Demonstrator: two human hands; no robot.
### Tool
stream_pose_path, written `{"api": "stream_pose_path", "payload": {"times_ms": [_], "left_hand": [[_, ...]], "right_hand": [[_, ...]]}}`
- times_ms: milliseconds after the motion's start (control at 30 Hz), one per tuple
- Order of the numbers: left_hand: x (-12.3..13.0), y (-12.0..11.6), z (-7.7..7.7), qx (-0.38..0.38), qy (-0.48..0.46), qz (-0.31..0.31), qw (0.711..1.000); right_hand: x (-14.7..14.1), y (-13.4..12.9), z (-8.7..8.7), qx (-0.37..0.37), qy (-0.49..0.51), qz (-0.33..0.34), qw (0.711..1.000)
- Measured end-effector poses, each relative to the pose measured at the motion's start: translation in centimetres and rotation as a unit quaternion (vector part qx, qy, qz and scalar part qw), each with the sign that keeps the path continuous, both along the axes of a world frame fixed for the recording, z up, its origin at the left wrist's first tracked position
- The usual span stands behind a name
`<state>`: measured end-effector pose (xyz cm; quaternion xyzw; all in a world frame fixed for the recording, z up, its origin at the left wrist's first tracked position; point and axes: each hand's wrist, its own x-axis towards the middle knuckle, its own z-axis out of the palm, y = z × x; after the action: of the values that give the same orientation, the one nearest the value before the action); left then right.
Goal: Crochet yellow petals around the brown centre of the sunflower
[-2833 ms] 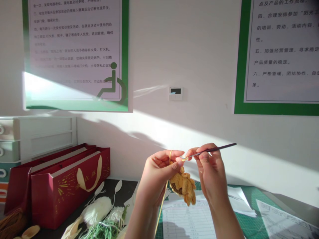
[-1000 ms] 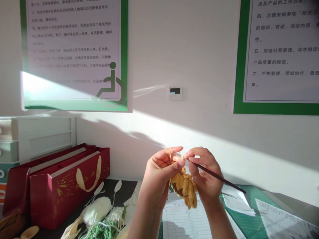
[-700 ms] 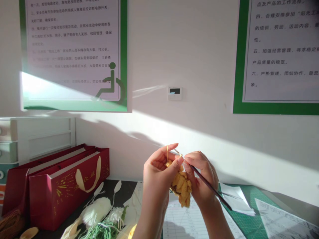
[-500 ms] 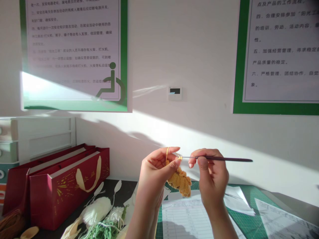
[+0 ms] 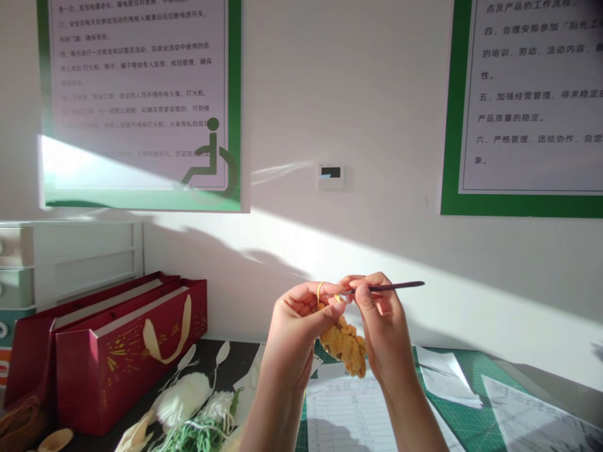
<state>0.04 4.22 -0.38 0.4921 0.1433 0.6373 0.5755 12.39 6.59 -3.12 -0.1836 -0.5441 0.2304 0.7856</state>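
Note:
My left hand (image 5: 301, 317) pinches the top of a yellow crochet piece (image 5: 346, 348), which hangs bumpy and ruffled below the thumb. A strand of yellow yarn (image 5: 320, 292) loops over the left index finger. In my right hand (image 5: 379, 314) is a crochet hook (image 5: 398, 286) with a dark handle, gripped between thumb and fingers. Its thin metal end points left into the stitches by the left fingertips. Both hands are close together above the table, their fingertips nearly touching. The exact loop on the hook is too small to make out.
Red gift bags (image 5: 127, 358) stand at left before a drawer unit (image 5: 89, 251). Nearby lie a white yarn ball (image 5: 183, 398) and green yarn (image 5: 200, 433). A printed sheet (image 5: 346, 408) and other papers rest on a green cutting mat (image 5: 452, 414). Behind is a wall with posters.
My right hand has moved left with the crochet hook, up against the left fingertips. The hook's shaft has gone further into the work. My left hand has shifted slightly right with the crochet piece.

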Motion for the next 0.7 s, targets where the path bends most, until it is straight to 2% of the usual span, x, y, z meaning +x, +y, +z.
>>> {"api": "stream_pose_path", "payload": {"times_ms": [167, 500, 600, 700], "left_hand": [[0.2, -0.1, -0.1, -0.001, -0.025, 0.002, 1.0], [0.3, -0.1, -0.4, -0.04, -0.066, -0.009, 0.997], [0.3, -0.5, -0.5, -0.045, -0.076, -0.018, 0.996], [0.5, -0.9, -0.3, -0.07, -0.076, -0.058, 0.993]], "right_hand": [[0.1, -0.5, 0.0, 0.06, -0.009, -0.078, 0.995], [-0.7, -0.7, -0.1, 0.17, -0.056, -0.154, 0.972], [-0.1, -0.6, -0.4, 0.219, -0.098, -0.186, 0.953], [1.0, -0.5, -0.8, 0.288, -0.148, -0.226, 0.919]]}}
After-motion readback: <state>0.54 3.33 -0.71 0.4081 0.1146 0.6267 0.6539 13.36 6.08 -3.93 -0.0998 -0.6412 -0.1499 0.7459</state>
